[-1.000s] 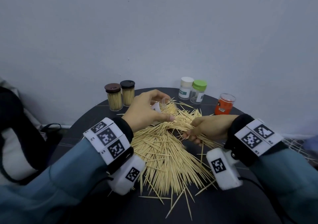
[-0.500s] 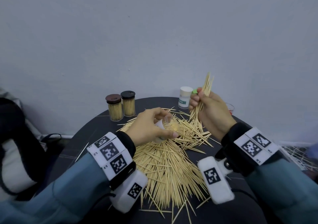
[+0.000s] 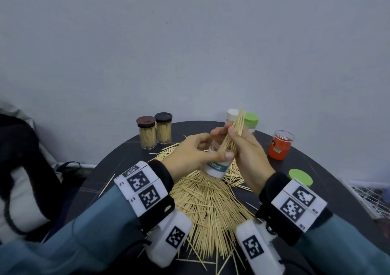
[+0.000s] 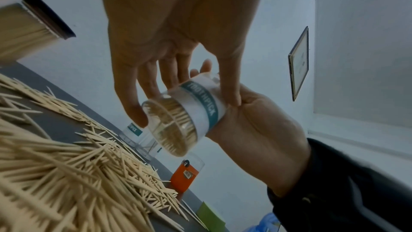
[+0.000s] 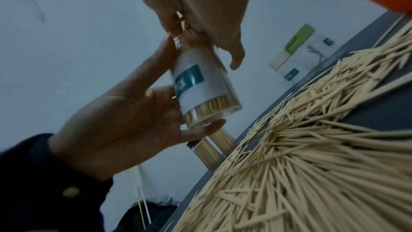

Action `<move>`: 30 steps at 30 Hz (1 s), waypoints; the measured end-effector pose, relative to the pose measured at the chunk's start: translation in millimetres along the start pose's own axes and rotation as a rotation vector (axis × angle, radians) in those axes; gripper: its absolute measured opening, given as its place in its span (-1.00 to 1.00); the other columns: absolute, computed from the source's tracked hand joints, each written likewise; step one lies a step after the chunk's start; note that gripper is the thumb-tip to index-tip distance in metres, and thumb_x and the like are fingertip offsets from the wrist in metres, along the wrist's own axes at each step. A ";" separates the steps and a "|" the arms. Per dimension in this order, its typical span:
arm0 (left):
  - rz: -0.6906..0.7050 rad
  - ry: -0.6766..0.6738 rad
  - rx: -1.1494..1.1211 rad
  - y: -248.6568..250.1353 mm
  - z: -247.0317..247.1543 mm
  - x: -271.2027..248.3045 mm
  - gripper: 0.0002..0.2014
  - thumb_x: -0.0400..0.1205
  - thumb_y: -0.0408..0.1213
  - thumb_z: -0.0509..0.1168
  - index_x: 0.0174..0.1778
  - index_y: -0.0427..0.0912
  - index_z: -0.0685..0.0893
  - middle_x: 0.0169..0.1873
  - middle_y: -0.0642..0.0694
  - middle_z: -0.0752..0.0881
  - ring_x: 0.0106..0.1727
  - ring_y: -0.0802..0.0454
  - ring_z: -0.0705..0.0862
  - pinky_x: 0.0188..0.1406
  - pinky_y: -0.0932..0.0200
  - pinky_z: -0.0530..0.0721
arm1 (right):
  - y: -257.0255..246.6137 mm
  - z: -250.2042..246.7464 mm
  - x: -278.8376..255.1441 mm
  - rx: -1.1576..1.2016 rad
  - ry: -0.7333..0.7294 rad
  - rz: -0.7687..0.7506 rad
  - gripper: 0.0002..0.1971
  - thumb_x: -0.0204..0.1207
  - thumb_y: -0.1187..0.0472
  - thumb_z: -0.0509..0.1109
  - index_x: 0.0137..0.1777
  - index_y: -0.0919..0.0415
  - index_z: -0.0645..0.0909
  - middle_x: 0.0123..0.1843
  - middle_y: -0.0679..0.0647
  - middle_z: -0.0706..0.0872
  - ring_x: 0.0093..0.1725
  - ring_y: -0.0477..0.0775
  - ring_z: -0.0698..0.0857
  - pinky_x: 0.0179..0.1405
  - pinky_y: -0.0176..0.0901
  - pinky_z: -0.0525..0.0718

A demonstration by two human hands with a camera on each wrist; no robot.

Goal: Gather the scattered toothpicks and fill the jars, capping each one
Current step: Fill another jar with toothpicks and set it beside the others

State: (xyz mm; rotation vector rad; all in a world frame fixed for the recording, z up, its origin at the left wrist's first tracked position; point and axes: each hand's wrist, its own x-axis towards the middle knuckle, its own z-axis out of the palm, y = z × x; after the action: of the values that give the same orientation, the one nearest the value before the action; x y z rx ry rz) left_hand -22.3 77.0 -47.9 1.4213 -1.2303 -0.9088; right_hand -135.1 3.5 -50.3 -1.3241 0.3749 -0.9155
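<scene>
My left hand (image 3: 196, 154) grips a clear jar (image 3: 215, 167) with a white and teal label, tilted above the toothpick pile (image 3: 211, 207). In the left wrist view the jar (image 4: 191, 112) is partly filled with toothpicks. My right hand (image 3: 242, 148) pinches a bundle of toothpicks (image 3: 236, 129) with its lower ends in the jar's mouth. From the right wrist view the jar (image 5: 200, 87) sits under my right hand's fingers (image 5: 223, 29). A loose green cap (image 3: 300, 177) lies on the table at right.
Two brown-capped full jars (image 3: 155, 133) stand at the back left of the round dark table (image 3: 316, 190). White-capped (image 3: 232, 114) and green-capped (image 3: 251, 120) jars stand behind my hands. An orange jar (image 3: 279, 144) stands at right. A black and white bag (image 3: 21, 179) lies left.
My right hand lifted a bundle from the pile and brought it left to the jar's mouth. My left hand raised the jar off the pile and tilted it.
</scene>
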 end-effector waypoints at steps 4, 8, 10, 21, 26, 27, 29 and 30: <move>-0.002 0.037 0.005 -1.0 -0.9 0.3 -0.45 0.39 -0.12 0.50 0.31 -0.09 0.58 0.11 -0.02 0.72 0.20 0.10 0.67 0.15 0.15 0.64 | -1.7 0.5 -1.5 -0.020 0.012 -0.027 -0.81 0.67 0.17 0.09 -0.06 0.13 0.53 -0.14 0.01 0.77 0.06 0.01 0.70 0.26 0.04 0.58; -0.018 0.034 0.031 -1.2 0.5 1.5 -0.52 0.40 -0.13 0.51 0.23 -0.08 0.60 0.05 0.03 0.70 0.19 0.11 0.64 0.13 0.18 0.61 | -4.1 -1.7 0.5 0.000 0.039 -0.070 -0.75 0.70 0.17 0.03 -0.11 0.16 0.51 -0.16 0.06 0.76 -0.04 0.00 0.72 0.13 -0.02 0.65; -0.026 0.025 0.029 -1.2 1.1 1.0 -0.53 0.40 -0.12 0.53 0.21 -0.08 0.60 0.03 0.03 0.69 0.16 0.12 0.65 0.04 0.22 0.61 | -2.8 -2.9 0.2 0.003 0.041 -0.081 -0.72 0.71 0.20 0.01 -0.13 0.18 0.51 -0.16 0.09 0.75 -0.07 -0.02 0.73 0.06 -0.06 0.66; -0.054 0.034 -0.028 0.7 -1.2 0.3 -0.56 0.45 -0.18 0.47 0.23 -0.20 0.59 0.11 -0.18 0.74 0.00 0.07 0.73 -0.22 0.32 0.68 | -4.7 -4.2 -1.4 -0.270 -0.009 -0.089 -0.72 0.71 0.16 0.01 0.15 0.11 0.57 0.15 -0.07 0.75 0.23 -0.21 0.64 0.41 -0.03 0.49; -0.056 0.074 -0.053 0.1 -5.0 1.3 -0.45 0.42 -0.13 0.47 0.32 -0.15 0.56 0.14 -0.14 0.73 0.12 -0.03 0.73 -0.02 0.07 0.71 | -0.1 -6.6 0.5 -0.374 -0.089 -0.097 -0.65 0.71 0.24 0.01 0.16 0.24 0.65 0.16 -0.03 0.73 0.15 -0.30 0.65 0.15 -0.51 0.54; -0.059 0.093 -0.068 -0.1 -6.0 1.3 -0.44 0.41 -0.14 0.47 0.33 -0.16 0.55 0.14 -0.13 0.73 0.12 -0.03 0.73 -0.05 0.09 0.72 | 1.7 -6.8 0.8 -0.398 -0.110 -0.083 -0.65 0.71 0.23 0.02 0.21 0.21 0.64 0.19 -0.05 0.71 0.16 -0.34 0.62 0.10 -0.60 0.51; -0.068 0.118 -0.097 -0.5 -6.8 1.8 -0.47 0.42 -0.14 0.47 0.30 -0.19 0.57 0.11 -0.15 0.75 0.08 -0.03 0.75 -0.14 0.13 0.72 | 3.4 -7.8 1.5 -0.400 -0.120 -0.076 -0.67 0.70 0.21 0.04 0.29 0.12 0.59 0.26 -0.10 0.67 0.24 -0.36 0.57 0.10 -0.67 0.48; -0.069 0.127 -0.104 -0.7 -7.0 2.3 -0.49 0.43 -0.14 0.47 0.28 -0.19 0.58 0.10 -0.16 0.76 0.07 -0.03 0.75 -0.15 0.12 0.72 | 3.2 -8.5 1.9 -0.393 -0.114 -0.089 -0.68 0.70 0.22 0.06 0.32 0.09 0.56 0.27 -0.11 0.64 0.28 -0.34 0.54 0.14 -0.65 0.48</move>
State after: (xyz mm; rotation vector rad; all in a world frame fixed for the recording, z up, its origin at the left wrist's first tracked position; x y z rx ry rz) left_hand -15.0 76.2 -47.0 1.4228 -1.0307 -0.9017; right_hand -138.7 -3.7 -54.9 -1.7570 0.4243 -0.8623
